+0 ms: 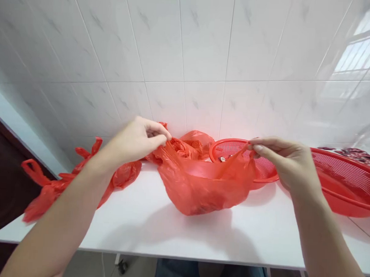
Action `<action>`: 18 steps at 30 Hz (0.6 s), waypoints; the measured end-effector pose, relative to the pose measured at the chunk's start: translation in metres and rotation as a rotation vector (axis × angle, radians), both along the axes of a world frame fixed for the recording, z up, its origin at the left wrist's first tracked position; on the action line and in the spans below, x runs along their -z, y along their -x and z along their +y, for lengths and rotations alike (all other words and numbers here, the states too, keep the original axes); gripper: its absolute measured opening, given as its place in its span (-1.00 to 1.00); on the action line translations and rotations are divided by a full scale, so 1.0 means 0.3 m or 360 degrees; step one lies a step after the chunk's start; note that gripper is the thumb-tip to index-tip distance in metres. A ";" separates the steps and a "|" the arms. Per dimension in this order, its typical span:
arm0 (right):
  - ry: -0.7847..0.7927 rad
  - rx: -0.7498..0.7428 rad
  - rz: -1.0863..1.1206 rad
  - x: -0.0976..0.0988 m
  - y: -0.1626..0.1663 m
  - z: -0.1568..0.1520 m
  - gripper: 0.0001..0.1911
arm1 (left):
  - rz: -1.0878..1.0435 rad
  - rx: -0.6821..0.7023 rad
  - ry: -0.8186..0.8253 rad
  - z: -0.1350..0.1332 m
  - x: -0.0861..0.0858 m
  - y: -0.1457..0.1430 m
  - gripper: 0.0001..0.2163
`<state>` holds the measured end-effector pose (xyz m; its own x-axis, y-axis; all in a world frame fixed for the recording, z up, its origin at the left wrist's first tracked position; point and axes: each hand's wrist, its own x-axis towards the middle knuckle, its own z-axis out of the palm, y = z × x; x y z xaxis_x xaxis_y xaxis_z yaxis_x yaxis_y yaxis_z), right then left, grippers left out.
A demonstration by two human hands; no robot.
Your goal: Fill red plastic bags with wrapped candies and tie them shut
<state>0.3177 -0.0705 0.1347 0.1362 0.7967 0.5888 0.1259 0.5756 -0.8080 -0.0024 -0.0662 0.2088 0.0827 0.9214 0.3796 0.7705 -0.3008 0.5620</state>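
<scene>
A red plastic bag (201,188) hangs just above the white table (144,230), stretched wide between my two hands. My left hand (139,138) pinches its left handle, fingers closed on the plastic. Over on the other side, my right hand (285,159) pinches the right handle between thumb and forefinger. The bag's mouth faces up and something dark shows faintly through its bottom.
Behind the bag stands a small red mesh basket (230,148) with a small item inside. A larger red mesh basket (348,182) sits at the right. More red plastic bags (54,186) lie at the table's left edge and another one (193,143) by the tiled wall.
</scene>
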 end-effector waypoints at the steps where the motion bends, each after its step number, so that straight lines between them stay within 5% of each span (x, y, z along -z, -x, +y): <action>1: 0.0000 -0.0011 -0.0024 -0.009 0.002 0.006 -0.84 | 0.0013 0.0019 0.0024 0.002 -0.004 -0.005 -0.85; 6: -0.0001 0.0040 -0.0145 -0.040 0.012 0.021 -0.76 | -0.0133 0.0129 0.0117 0.003 0.000 -0.032 -0.89; 11: 0.0128 -0.0190 -0.0336 -0.050 0.074 0.034 -0.67 | -0.0213 0.0314 0.0175 0.035 0.039 -0.084 -0.87; 15: 0.0017 -0.0346 -0.0429 -0.055 0.169 0.042 -0.75 | -0.0228 0.0631 0.0274 0.067 0.097 -0.178 -0.69; 18: -0.0059 -0.0420 -0.0566 -0.052 0.210 0.045 -0.76 | -0.0219 0.0860 0.0356 0.086 0.146 -0.242 -0.78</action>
<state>0.2548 -0.0571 0.1503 -0.2850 0.7547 0.5910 0.2372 0.6529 -0.7193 0.0703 -0.0406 0.1649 0.5255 0.8214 0.2216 0.4571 -0.4923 0.7407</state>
